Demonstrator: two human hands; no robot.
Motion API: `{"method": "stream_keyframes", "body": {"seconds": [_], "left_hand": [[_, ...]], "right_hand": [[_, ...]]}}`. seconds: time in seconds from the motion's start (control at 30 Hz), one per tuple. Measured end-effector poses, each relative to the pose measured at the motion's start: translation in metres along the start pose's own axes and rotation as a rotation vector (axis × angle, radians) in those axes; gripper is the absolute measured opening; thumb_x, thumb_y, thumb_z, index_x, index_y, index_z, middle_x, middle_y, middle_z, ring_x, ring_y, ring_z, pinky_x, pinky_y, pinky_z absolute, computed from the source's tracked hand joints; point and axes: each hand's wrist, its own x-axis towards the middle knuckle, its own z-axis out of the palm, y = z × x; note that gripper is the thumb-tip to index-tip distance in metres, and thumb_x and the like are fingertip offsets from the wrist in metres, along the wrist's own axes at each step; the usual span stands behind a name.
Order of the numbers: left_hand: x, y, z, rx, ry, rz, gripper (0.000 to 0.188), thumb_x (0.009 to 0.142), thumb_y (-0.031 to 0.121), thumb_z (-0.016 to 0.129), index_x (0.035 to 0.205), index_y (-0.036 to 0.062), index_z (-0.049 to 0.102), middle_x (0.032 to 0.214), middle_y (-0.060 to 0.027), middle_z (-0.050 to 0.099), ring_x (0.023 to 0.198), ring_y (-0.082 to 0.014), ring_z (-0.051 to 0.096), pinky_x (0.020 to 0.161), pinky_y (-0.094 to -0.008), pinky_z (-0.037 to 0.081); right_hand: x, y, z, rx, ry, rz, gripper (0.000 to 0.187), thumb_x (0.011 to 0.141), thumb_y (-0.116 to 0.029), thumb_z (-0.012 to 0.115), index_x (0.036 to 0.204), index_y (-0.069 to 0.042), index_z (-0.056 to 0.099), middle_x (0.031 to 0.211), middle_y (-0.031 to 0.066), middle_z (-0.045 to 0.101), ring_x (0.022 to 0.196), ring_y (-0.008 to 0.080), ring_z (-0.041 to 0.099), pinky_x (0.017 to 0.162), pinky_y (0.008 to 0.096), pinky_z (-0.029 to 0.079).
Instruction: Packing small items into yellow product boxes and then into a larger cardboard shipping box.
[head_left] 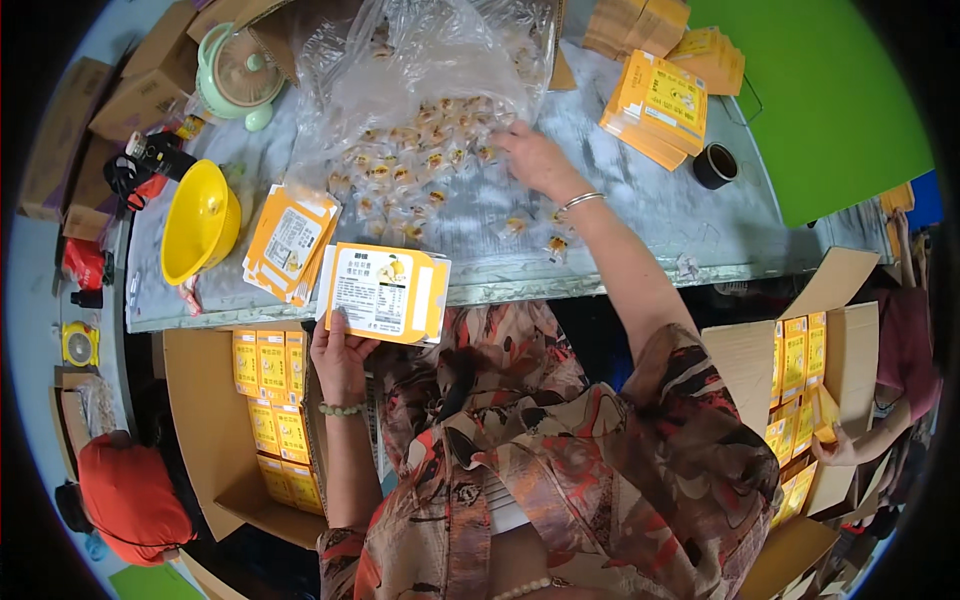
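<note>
Risk: left hand (340,362) pinches the open yellow carton (385,293) by one corner at the table edge (560,272), while right hand (535,160), fingers curled on wrapped candies (420,165), may spill pieces.

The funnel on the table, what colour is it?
The funnel is bright yellow, seen in the head view.

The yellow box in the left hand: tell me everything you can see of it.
The yellow box is a flat cardboard carton, yellow with a white printed panel facing the camera and a small fruit picture. It looks unfilled, held roughly level over the table's near edge. The left hand grips its lower left corner; nothing else touches it.
</note>
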Motion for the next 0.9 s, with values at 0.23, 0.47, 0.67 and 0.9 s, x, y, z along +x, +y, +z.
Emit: {"method": "stream_keyframes", "body": {"seconds": [0.23,0.47,0.67,0.9], "left_hand": [[0.010,0.005,0.012,0.007,-0.039,-0.010,0.024,0.084,0.020,0.042,0.100,0.0031,0.047,0.087,-0.0098,0.057,0.073,-0.0195,0.059,0.058,-0.0307,0.052],[0.044,0.002,0.052,0.095,-0.024,0.064,0.026,0.082,0.023,0.047,0.100,0.0044,0.047,0.083,-0.0069,0.057,0.065,-0.0150,0.058,0.054,-0.0253,0.049],[0.063,-0.011,0.089,0.173,-0.056,0.093,0.026,0.080,0.024,0.049,0.098,0.0047,0.048,0.081,-0.0072,0.057,0.063,-0.0136,0.058,0.051,-0.0241,0.050],[0.065,-0.041,0.125,0.151,-0.089,-0.008,0.030,0.079,0.025,0.052,0.101,0.0053,0.048,0.082,-0.0060,0.056,0.063,-0.0134,0.056,0.051,-0.0251,0.049]], "right_hand": [[-0.042,0.044,-0.026,0.398,-0.233,-0.142,0.025,0.067,-0.004,0.053,0.092,-0.005,0.053,0.104,0.0090,0.046,0.092,0.0230,0.048,0.078,0.0276,0.039],[-0.099,0.038,-0.058,0.316,-0.260,-0.162,0.074,0.053,-0.029,0.068,0.118,-0.010,0.037,0.121,0.0130,0.034,0.110,0.0285,0.034,0.090,0.0322,0.029],[-0.102,0.031,-0.062,0.054,-0.345,-0.027,0.098,0.041,-0.030,0.075,0.123,-0.009,0.026,0.121,0.0145,0.029,0.106,0.0304,0.038,0.086,0.0336,0.035],[-0.095,0.013,-0.032,0.218,-0.338,-0.059,0.085,0.046,-0.024,0.074,0.118,-0.005,0.033,0.115,0.0163,0.033,0.100,0.0288,0.042,0.081,0.0305,0.039]]}}
